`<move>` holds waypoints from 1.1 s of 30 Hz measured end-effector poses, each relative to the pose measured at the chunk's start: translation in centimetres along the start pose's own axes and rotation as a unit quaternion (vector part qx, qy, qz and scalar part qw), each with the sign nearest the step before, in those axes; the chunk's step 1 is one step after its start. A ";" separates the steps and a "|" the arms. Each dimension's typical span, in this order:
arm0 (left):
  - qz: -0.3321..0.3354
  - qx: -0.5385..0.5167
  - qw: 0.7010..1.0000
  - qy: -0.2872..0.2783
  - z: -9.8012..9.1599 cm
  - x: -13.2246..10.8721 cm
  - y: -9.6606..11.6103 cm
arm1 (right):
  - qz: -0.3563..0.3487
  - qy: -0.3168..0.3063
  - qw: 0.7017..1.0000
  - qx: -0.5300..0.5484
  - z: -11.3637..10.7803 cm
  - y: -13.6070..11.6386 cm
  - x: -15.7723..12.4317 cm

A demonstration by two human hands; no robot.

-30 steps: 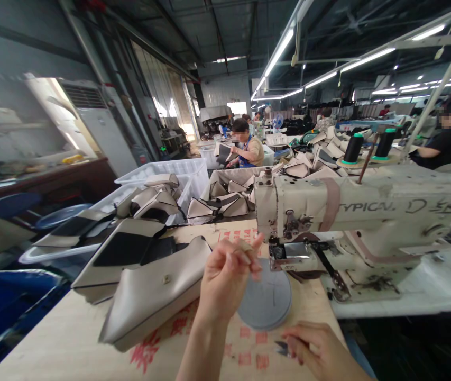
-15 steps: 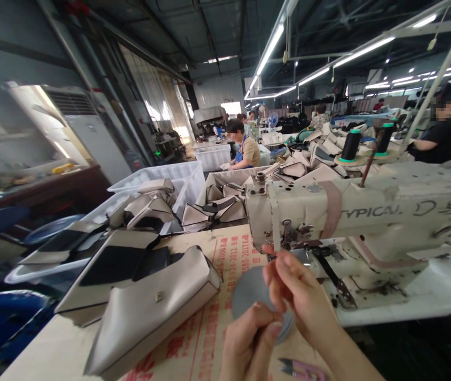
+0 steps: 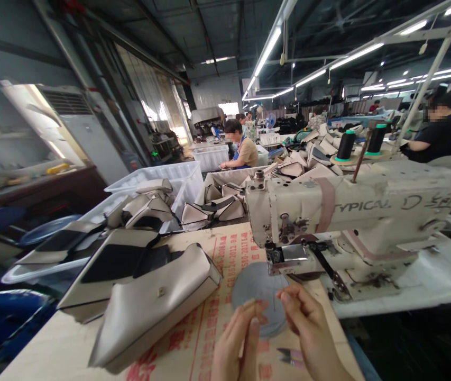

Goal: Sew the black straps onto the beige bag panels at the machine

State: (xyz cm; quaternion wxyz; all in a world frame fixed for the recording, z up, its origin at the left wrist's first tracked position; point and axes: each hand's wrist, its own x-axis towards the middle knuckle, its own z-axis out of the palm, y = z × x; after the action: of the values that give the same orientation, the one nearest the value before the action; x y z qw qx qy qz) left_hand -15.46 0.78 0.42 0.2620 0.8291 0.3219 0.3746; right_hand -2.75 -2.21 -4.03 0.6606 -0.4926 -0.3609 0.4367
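My left hand [image 3: 236, 341] and my right hand [image 3: 308, 330] are raised side by side near the bottom edge, fingertips pinched a short gap apart. What they pinch is too thin to make out. They hover over a grey round disc [image 3: 257, 288] on the cardboard-covered table [image 3: 209, 317]. Just beyond stands a cream sewing machine [image 3: 352, 211] with its needle head above the disc. Small snips [image 3: 288, 355] lie on the cardboard under my right hand. A beige bag piece [image 3: 154, 304] lies to the left.
More beige and black bag pieces [image 3: 122, 259] pile at the left, with white plastic crates [image 3: 169, 174] behind. Two black thread cones [image 3: 346, 145] stand atop the machine. One person sews in the distance [image 3: 241, 148]; another in black sits at the right [image 3: 447, 127].
My left hand dropped from the needle head toward the table edge. My right hand left the snips, rose to the needle, then came down beside the left, both pinching.
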 end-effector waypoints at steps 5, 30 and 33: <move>0.249 0.249 0.913 -0.207 -2.4 6.6 0.6 | -0.050 -0.080 0.983 -0.156 -2.6 0.3 0.5; 0.250 0.447 0.858 -0.031 -0.8 13.2 -1.7 | 0.022 0.151 0.979 0.132 0.4 0.8 9.8; 0.253 0.432 0.866 -0.011 -0.8 12.8 -1.4 | 0.058 0.100 0.979 0.169 1.2 1.3 9.9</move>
State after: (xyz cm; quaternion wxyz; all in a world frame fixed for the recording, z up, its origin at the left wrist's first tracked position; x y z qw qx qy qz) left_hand -9.99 11.21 5.70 -0.2223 0.9164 0.2280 0.2426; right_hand -0.61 7.60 -4.51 0.7405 -0.4349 -0.1852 0.4777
